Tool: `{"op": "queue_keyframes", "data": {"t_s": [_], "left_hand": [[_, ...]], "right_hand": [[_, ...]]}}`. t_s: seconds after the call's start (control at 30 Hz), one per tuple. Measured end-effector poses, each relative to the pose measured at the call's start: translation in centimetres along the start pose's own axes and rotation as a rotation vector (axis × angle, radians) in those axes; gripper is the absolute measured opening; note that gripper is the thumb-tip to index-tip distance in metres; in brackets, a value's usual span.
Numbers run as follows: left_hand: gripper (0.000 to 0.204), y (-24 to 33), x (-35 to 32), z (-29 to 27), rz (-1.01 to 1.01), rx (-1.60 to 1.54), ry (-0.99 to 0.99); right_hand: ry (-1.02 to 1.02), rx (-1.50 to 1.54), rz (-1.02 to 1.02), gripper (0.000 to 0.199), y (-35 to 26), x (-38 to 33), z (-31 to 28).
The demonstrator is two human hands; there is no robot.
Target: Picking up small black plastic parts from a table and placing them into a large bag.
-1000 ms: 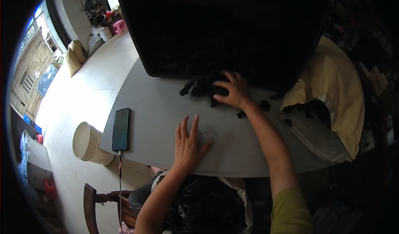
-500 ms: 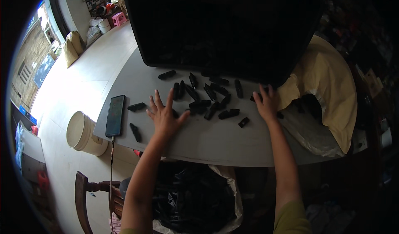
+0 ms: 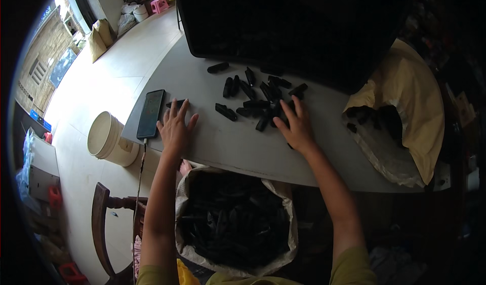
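Note:
Several small, elongated black plastic pieces (image 3: pixel 226 112) lie in a loose cluster on a grey table (image 3: pixel 217 148). My left hand (image 3: pixel 174 130) is open near the table's left part, fingers spread, with its fingertips at a black piece (image 3: pixel 175 103) beside the phone. Over the right side of the cluster, my right hand (image 3: pixel 299 128) is open too, its fingertips touching or just above the pieces there. Some pieces under that hand are partly hidden. Neither hand grips anything.
A phone (image 3: pixel 151 114) with a cable lies at the left table edge. Behind the pieces stands a large dark panel (image 3: pixel 283 26). An opened tan sack (image 3: pixel 417 102) rests at right. Below the table edge sits a sack (image 3: pixel 292 224) full of black pieces; a white bucket (image 3: pixel 98 138) stands left.
My right hand has moved left from beside the tan sack to the cluster. My left hand has shifted left, away from the cluster toward the phone. The camera's view has shifted as well.

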State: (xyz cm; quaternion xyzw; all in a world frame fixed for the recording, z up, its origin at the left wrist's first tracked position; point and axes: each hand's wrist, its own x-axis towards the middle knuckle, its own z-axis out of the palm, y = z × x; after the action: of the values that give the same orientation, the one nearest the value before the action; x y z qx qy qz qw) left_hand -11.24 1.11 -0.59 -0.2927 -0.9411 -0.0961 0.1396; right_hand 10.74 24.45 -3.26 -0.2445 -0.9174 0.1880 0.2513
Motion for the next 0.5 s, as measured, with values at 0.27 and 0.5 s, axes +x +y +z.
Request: {"op": "queue_keyframes", "data": {"t_s": [0.27,0.5], "left_hand": [[0.040,5.6,-2.2,-0.3,0.240,-0.211,-0.016],[0.030,7.3,-4.5,-0.5,0.306,-0.653,0.057]], "right_hand": [[0.019,0.040,-0.114,0.048,-3.7,-2.0,1.8],[0.206,0.313,-0.120,0.033,-4.9,-4.3,-3.1]]}}
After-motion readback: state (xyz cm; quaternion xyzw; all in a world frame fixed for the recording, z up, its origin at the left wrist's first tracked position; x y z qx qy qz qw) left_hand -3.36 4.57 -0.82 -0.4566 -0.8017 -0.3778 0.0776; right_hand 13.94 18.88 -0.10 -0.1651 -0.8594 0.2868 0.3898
